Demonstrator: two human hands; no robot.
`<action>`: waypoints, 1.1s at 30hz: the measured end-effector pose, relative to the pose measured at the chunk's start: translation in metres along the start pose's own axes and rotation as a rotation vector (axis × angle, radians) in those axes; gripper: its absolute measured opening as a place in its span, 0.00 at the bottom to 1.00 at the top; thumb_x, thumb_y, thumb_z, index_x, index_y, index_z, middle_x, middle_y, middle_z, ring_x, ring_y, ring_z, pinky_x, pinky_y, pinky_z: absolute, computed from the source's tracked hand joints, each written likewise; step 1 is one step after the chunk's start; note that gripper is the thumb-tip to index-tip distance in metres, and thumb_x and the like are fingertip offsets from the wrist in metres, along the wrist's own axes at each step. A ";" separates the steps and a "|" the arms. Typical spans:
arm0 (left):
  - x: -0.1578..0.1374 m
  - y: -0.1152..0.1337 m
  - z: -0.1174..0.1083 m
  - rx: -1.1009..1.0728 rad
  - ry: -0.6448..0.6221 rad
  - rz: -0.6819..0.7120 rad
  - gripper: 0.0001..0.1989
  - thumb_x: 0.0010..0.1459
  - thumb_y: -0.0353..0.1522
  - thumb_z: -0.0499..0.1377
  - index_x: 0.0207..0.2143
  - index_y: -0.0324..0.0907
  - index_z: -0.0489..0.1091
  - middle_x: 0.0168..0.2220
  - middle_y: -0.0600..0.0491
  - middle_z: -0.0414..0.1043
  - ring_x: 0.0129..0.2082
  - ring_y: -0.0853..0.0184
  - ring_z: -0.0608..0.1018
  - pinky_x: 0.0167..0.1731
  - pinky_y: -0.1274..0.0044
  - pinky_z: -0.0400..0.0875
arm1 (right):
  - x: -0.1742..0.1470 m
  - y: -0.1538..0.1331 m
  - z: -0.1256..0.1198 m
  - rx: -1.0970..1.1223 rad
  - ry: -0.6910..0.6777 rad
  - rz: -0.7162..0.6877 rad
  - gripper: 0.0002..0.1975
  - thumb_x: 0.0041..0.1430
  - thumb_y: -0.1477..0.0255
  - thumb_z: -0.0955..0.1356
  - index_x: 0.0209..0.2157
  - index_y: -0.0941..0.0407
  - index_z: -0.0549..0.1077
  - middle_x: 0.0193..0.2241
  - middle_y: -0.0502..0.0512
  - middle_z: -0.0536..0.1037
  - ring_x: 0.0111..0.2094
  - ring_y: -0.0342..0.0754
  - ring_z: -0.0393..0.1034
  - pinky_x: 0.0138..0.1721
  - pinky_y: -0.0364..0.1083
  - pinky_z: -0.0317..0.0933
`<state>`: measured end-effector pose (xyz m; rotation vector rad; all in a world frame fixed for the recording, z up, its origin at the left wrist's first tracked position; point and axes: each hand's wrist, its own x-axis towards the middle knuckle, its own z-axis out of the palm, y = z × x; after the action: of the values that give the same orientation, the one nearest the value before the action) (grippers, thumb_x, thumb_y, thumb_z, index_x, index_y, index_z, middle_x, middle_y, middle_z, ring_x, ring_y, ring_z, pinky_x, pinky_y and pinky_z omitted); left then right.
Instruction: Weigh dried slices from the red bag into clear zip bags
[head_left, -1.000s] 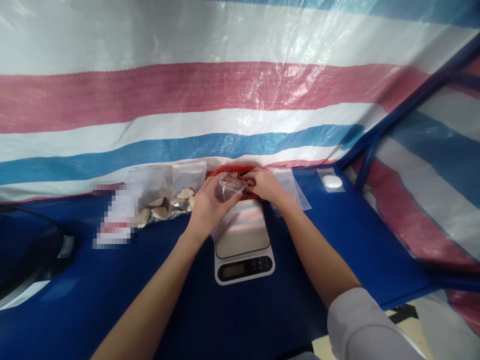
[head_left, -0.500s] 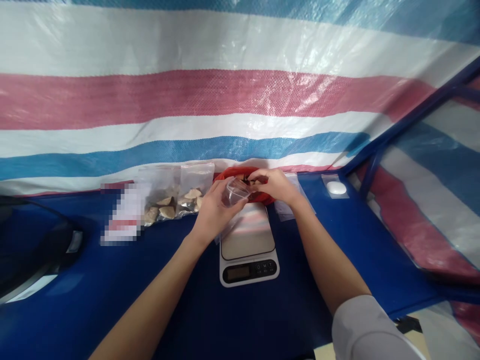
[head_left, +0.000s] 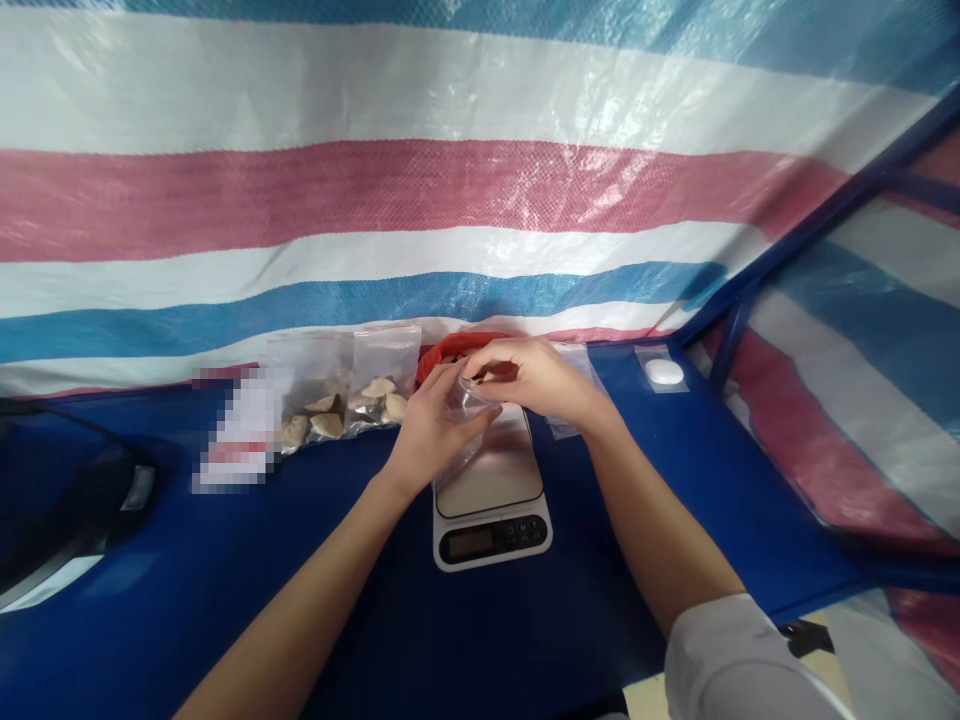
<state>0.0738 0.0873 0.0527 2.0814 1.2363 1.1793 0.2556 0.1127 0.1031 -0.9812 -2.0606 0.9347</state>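
My left hand (head_left: 429,425) grips a clear plastic bag (head_left: 466,402), its mouth spread apart above the back of a kitchen scale (head_left: 491,485). At that mouth, the fingertips of my right hand (head_left: 541,382) are closed round a small tan-and-brown piece (head_left: 491,377), mostly hidden by the fingers. Directly behind both hands lies an open red bag (head_left: 461,346) with more brownish pieces inside. To the left, two clear zip bags (head_left: 379,392) hold chunky tan and brown pieces. The scale's display looks blank.
A pixelated white packet (head_left: 244,425) lies left of the zip bags. Clear empty bags (head_left: 570,425) lie behind my right wrist. Farther right is a white oval object (head_left: 664,372) on clear plastic. A black object (head_left: 90,510) stands at left. Striped sheeting (head_left: 450,190) walls the blue table (head_left: 465,640).
My right hand has moved left from over the red bag to the mouth of the clear bag. My left hand keeps its hold. The view has shifted slightly.
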 end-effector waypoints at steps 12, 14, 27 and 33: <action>0.001 -0.005 -0.002 -0.109 0.022 -0.072 0.24 0.53 0.39 0.69 0.52 0.44 0.72 0.48 0.47 0.77 0.45 0.58 0.79 0.44 0.66 0.76 | -0.003 -0.002 -0.009 0.053 0.042 -0.031 0.07 0.58 0.73 0.72 0.39 0.53 0.81 0.42 0.52 0.83 0.43 0.49 0.78 0.48 0.49 0.71; 0.000 -0.008 -0.002 -0.082 0.059 -0.084 0.25 0.53 0.40 0.68 0.53 0.44 0.72 0.48 0.47 0.77 0.41 0.59 0.80 0.43 0.66 0.77 | -0.004 0.005 -0.016 0.029 0.105 -0.034 0.06 0.58 0.72 0.72 0.38 0.53 0.81 0.43 0.53 0.83 0.44 0.50 0.78 0.50 0.50 0.70; 0.001 -0.004 -0.007 -0.069 0.105 -0.213 0.29 0.52 0.42 0.69 0.54 0.41 0.72 0.47 0.47 0.77 0.40 0.60 0.79 0.40 0.69 0.76 | 0.017 0.057 -0.010 -0.660 -0.016 0.200 0.16 0.62 0.76 0.66 0.48 0.50 0.80 0.49 0.53 0.82 0.48 0.54 0.77 0.51 0.51 0.67; 0.000 -0.009 -0.005 -0.087 0.112 -0.185 0.31 0.52 0.43 0.69 0.56 0.42 0.71 0.49 0.46 0.76 0.44 0.58 0.79 0.41 0.68 0.76 | 0.028 0.058 -0.004 -0.838 -0.110 0.218 0.20 0.65 0.75 0.63 0.55 0.50 0.75 0.54 0.57 0.79 0.51 0.57 0.74 0.48 0.52 0.67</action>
<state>0.0654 0.0914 0.0491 1.8173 1.3708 1.2543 0.2654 0.1638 0.0647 -1.6226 -2.5232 0.1788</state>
